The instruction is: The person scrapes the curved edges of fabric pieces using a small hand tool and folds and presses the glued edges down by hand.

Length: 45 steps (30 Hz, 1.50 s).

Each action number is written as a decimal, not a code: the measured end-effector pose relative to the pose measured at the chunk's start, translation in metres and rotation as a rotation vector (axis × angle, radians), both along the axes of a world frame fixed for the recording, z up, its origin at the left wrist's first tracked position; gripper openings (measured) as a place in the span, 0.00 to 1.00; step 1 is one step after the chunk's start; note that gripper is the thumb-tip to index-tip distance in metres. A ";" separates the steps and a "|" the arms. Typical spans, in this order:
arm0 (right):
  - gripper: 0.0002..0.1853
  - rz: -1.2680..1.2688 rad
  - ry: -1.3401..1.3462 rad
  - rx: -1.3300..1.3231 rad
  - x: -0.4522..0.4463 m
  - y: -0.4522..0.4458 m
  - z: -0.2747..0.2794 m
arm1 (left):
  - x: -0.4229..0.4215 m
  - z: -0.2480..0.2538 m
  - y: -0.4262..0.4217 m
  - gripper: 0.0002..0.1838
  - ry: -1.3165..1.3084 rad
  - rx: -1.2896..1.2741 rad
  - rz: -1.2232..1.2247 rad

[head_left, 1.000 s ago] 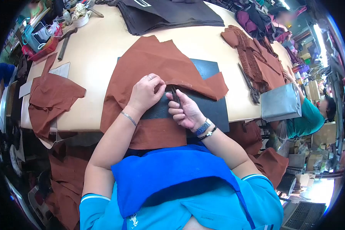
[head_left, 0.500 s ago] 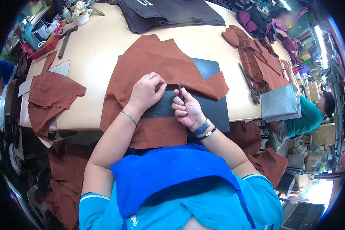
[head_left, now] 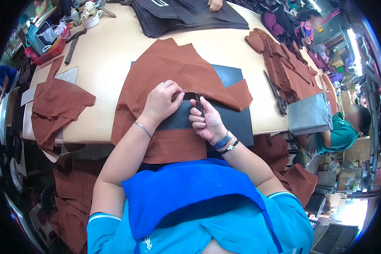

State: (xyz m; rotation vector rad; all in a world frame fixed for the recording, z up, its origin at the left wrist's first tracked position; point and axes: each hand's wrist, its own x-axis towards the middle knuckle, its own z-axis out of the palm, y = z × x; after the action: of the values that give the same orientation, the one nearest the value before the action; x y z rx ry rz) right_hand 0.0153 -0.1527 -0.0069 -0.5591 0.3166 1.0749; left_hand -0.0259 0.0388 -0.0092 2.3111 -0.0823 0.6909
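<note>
A rust-brown piece of fabric lies spread over a dark board in front of me. My left hand is closed in a pinch on the fabric's curved inner edge. In my right hand is a small dark tool that looks like thread snips, its tip pointing away from me beside the same edge. The fingers wrap round it, and the blades are too small to tell whether they are apart. A lower strip of the fabric hangs toward my lap.
Another brown piece lies left, near a hammer and a red basket. Dark cloth is stacked at the back. Right are large scissors, gathered brown cloth, a metal box and a seated co-worker.
My hands stay almost still at the fabric's edge. Another person's hand has appeared on the dark stack at the back. The co-worker at right has drawn an arm back from the brown cloth.
</note>
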 end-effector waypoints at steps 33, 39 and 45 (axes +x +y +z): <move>0.18 0.031 -0.015 -0.008 0.004 0.011 0.001 | 0.000 0.001 -0.001 0.05 0.005 0.037 0.006; 0.17 -0.015 -0.134 -0.050 0.002 0.000 0.010 | -0.005 0.015 0.008 0.09 0.152 -0.077 -0.155; 0.17 -0.357 -1.061 -0.881 0.091 -0.099 0.029 | -0.025 0.062 0.083 0.22 0.345 -0.071 0.195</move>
State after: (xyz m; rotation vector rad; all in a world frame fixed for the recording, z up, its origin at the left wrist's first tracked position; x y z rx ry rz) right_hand 0.1064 -0.2522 0.0221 -1.6868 -0.0819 0.1373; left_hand -0.0508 0.1221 0.0526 2.3534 0.3245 0.3727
